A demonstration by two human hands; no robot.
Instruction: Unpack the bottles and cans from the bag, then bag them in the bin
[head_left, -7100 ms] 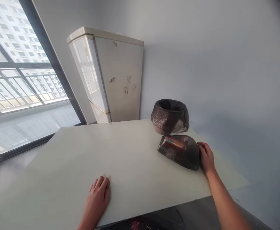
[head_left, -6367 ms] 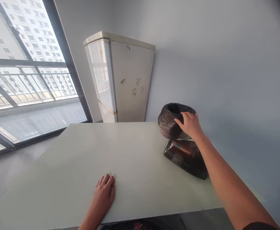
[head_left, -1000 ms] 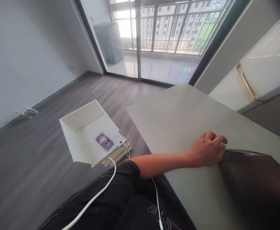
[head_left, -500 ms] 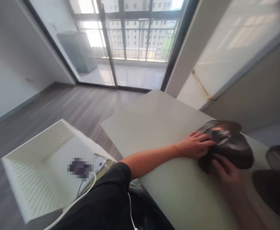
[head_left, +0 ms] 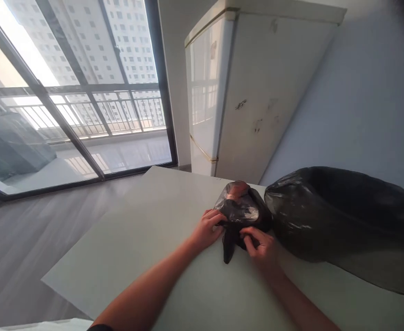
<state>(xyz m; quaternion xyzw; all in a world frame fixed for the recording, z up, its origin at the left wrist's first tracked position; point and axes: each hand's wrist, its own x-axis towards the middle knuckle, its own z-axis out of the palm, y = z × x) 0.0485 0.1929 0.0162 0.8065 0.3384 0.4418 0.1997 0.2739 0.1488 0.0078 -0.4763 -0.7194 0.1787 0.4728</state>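
The left hand (head_left: 207,231) has its fingers bent against the near left side of a filled black bag (head_left: 238,204), and the right hand (head_left: 259,246) pinches dark plastic at the near side of this bag, between thumb and fingers. The filled black bag is lying on the white desk (head_left: 147,230), near its far edge, with a loose end of plastic pointing toward the person. Just to the right of it there is a bin covered by a black liner (head_left: 302,225), its mouth open, and behind the desk stands a white fridge (head_left: 257,92).
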